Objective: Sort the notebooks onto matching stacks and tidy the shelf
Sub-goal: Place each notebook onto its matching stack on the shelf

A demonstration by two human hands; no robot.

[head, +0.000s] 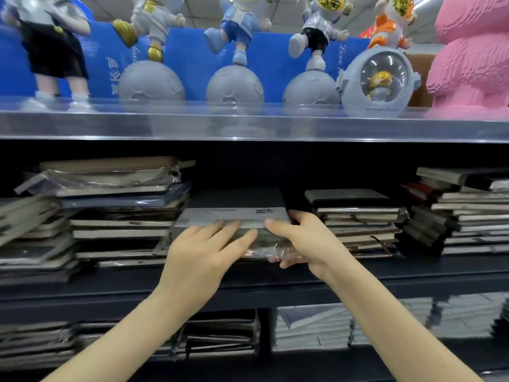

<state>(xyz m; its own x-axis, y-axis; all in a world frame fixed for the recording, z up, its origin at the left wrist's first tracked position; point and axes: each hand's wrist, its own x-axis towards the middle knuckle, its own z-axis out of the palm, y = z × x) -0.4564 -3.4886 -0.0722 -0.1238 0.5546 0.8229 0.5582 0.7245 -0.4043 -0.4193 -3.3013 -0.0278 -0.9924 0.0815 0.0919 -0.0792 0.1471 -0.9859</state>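
The centre stack (261, 239) sits on the shelf (82, 285) between a taller, ragged pile (121, 216) on its left and a lower pile (358, 219) on its right, with a grey notebook (231, 215) on top. The left hand (203, 252) lies flat with straight fingers against the stack's front edge and holds nothing. The right hand (300, 241) pinches the stack's front right corner, thumb above and fingers curled under loose plastic wrap (264, 252). That film looks slippery, so a pull may drag the wrap rather than the books. The grey notebook could also slide off the back. A sideways nudge might spill the ragged pile, and the straps dangling from the right pile could snag the wrist.
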